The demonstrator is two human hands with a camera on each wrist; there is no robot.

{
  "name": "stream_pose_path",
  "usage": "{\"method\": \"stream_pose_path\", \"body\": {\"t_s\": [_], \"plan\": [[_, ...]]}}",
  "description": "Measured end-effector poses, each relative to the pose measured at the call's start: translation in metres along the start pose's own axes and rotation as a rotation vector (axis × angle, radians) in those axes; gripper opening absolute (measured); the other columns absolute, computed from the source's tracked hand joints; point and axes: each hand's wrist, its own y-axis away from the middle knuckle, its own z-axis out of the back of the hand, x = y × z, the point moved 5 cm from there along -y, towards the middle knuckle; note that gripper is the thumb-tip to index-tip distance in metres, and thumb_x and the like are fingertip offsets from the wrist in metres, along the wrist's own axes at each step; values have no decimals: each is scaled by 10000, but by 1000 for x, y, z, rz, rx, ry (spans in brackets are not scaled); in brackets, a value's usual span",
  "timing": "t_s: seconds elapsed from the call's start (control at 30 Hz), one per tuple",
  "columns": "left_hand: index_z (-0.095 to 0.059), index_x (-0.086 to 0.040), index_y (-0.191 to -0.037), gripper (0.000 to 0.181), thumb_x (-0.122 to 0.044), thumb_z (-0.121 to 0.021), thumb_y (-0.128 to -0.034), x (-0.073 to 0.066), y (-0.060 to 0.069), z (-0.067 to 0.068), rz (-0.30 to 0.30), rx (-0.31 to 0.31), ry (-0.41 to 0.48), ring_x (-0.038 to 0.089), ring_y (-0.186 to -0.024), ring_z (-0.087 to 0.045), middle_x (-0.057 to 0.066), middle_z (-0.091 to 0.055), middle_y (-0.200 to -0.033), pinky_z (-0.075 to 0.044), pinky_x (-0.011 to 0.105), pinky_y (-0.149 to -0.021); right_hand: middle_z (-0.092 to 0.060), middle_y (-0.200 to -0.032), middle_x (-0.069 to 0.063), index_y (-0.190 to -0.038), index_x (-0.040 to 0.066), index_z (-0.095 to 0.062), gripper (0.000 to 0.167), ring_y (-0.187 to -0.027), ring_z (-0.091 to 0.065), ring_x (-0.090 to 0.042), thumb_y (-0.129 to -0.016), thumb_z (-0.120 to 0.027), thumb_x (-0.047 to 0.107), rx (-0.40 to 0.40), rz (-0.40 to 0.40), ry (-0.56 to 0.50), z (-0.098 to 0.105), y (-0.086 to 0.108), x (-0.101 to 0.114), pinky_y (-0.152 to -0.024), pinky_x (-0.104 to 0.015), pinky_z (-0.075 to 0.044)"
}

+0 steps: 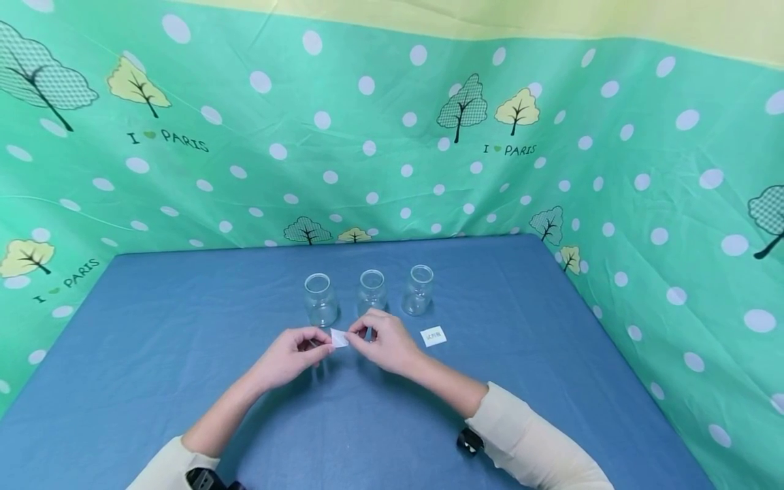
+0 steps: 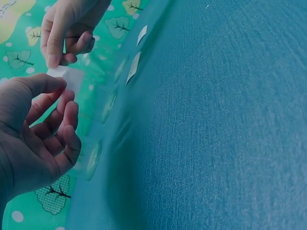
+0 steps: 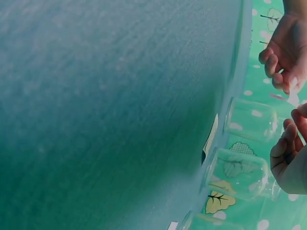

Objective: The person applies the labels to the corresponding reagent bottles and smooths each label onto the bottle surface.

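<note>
From my feed, starting at the left, the left hand (image 1: 292,357) is nearly closed at thumb and forefinger, pinching one edge of a small white paper (image 1: 339,337); I see its other fingers loosely curled. Just behind, the first glass jar (image 1: 321,305) stands upright on the blue surface (image 1: 153,327). The paper sits between both hands, raised in front of the jars. Next I get the middle jar (image 1: 371,294), also upright, its lower part partly covered by the right hand (image 1: 387,344), whose fingertips pinch the paper's opposite edge. In my right wrist view, a card (image 3: 210,138) lies near that jar. Further right I have the third jar (image 1: 418,292), upright, and before it a white card with dark writing (image 1: 433,336), flat on the surface.
</note>
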Motion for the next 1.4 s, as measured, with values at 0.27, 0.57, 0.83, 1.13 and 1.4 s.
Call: {"method": "stream_pose_path", "body": {"t_s": [0.27,0.57,0.83,1.13,1.4], "plan": [[-667,-26,-943,230,-245,-651,-874,4,3,3,93,-41,-6,239,-608,-561,156,-613,-719,-438,257,-526,-606,-756,19,-841,112,-712,75,-640,-528,-125,-838,-678,179,-35,-51,-17,5,1,-5,-578,-153,-420],[-692,-34,-946,249,-261,-683,-845,15,5,6,196,-125,49,198,-610,-563,153,-616,-695,-468,300,-545,-599,-738,18,-819,112,-699,71,-613,-537,-165,-838,-674,176,-66,-48,-23,11,2,-6,-566,-149,-413],[-702,-21,-939,223,-208,-710,-820,15,6,7,238,-172,95,167,-597,-547,68,-599,-651,-458,278,-538,-600,-736,24,-817,119,-699,64,-616,-533,-155,-833,-680,178,-68,-53,-20,11,2,-6,-569,-151,-414],[-679,-18,-946,199,-185,-680,-839,18,8,4,252,-182,98,144,-579,-528,47,-574,-636,-431,257,-515,-608,-745,21,-813,113,-696,65,-626,-530,-147,-837,-675,170,-81,-75,-31,13,2,-8,-576,-161,-422],[-668,-2,-921,187,-172,-653,-844,20,11,3,287,-205,44,103,-548,-516,44,-586,-655,-432,252,-504,-607,-741,20,-813,112,-691,67,-599,-470,-37,-843,-664,165,-105,-86,-25,19,2,-13,-564,-163,-425]]}}
